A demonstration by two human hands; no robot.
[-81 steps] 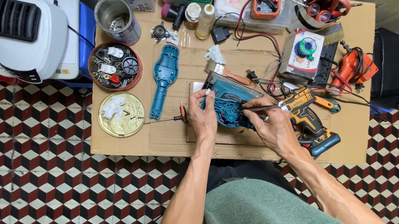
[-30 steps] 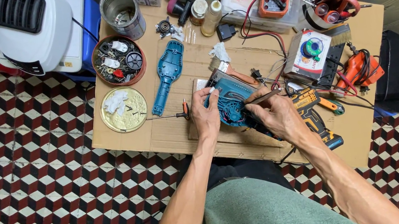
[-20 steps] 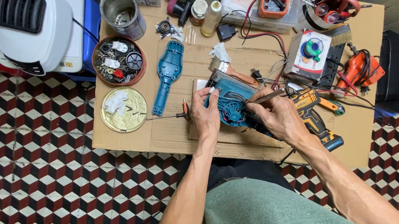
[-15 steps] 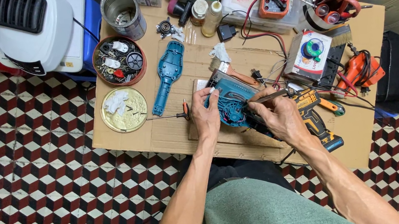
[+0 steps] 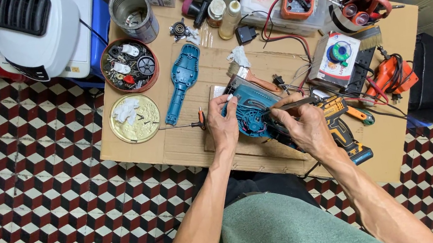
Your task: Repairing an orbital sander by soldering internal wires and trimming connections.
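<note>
Nothing has shifted: left hand steadies the teal tool housing, right hand clamped on a slim tool.

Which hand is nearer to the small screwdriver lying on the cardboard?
Left. The left hand rests just right of the screwdriver, almost touching its handle end. The right hand is farther right, beyond the opened teal tool body, holding a thin tool.
</note>
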